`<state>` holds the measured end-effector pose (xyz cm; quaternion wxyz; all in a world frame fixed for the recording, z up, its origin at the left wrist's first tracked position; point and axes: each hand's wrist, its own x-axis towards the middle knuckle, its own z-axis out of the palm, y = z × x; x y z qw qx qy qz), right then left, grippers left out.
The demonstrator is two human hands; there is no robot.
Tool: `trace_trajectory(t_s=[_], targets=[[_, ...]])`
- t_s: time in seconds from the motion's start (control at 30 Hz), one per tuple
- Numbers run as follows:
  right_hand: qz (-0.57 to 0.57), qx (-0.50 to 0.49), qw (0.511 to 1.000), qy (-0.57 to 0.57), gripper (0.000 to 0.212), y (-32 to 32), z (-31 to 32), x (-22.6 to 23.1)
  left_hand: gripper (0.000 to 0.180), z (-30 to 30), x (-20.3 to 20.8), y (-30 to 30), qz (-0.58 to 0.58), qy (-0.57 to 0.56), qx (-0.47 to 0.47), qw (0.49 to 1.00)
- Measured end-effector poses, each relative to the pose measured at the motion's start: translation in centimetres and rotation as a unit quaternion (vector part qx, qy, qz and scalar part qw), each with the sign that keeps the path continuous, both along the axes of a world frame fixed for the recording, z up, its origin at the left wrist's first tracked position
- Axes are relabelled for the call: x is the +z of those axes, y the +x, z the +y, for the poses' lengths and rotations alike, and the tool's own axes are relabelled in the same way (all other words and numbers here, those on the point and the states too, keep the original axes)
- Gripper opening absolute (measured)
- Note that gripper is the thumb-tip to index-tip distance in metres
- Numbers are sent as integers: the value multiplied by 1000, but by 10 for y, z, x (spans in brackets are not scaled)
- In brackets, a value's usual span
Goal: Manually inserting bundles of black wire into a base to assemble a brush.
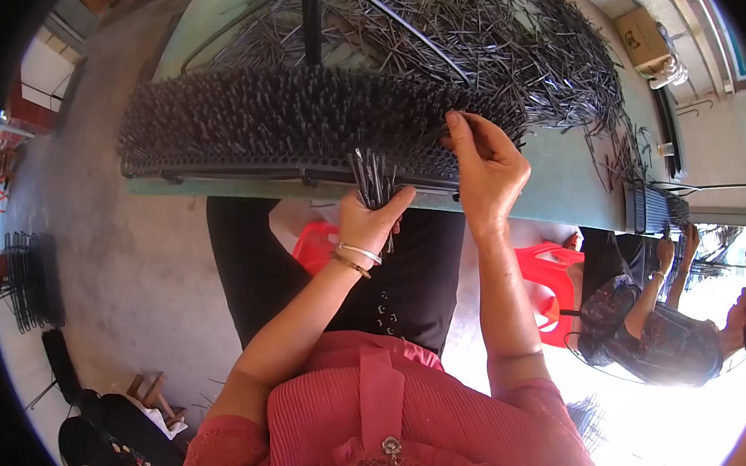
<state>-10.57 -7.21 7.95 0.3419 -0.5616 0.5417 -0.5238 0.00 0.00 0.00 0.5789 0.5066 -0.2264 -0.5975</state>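
Observation:
In front of me lies a long black perforated rack (257, 172), densely filled with upright thin black rods (286, 112). My left hand (369, 220) is closed round a small bundle of loose dark rods (376, 175), held just below the rack's near edge. Toward the rack's right end, my right hand (488, 163) reaches in among the standing rods. Its thumb and forefinger are pinched together at the rod tops; whether a rod is between them is hidden.
A large heap of loose black rods (521, 54) covers the far right of the green table (556, 180). A black metal frame (311, 24) stands behind the rack. At right, another person (653, 327) works at a similar rack (648, 207) near a red plastic chair (545, 282).

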Motion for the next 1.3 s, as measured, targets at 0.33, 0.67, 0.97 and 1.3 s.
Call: trace_trajectory(t_s=[0.33, 0.67, 0.97, 1.3], targets=[[187, 39, 963, -190, 14, 3, 9, 9, 23, -1, -24, -3, -296, -105, 145, 938], [176, 86, 962, -191, 10, 6, 2, 5, 19, 25, 10, 26, 68, 66, -79, 992], [97, 89, 989, -62, 16, 12, -3, 11, 21, 37, 12, 38, 208, 115, -131, 962], [23, 56, 998, -34, 15, 7, -3, 3, 19, 42, 16, 37, 227, 121, -184, 949]])
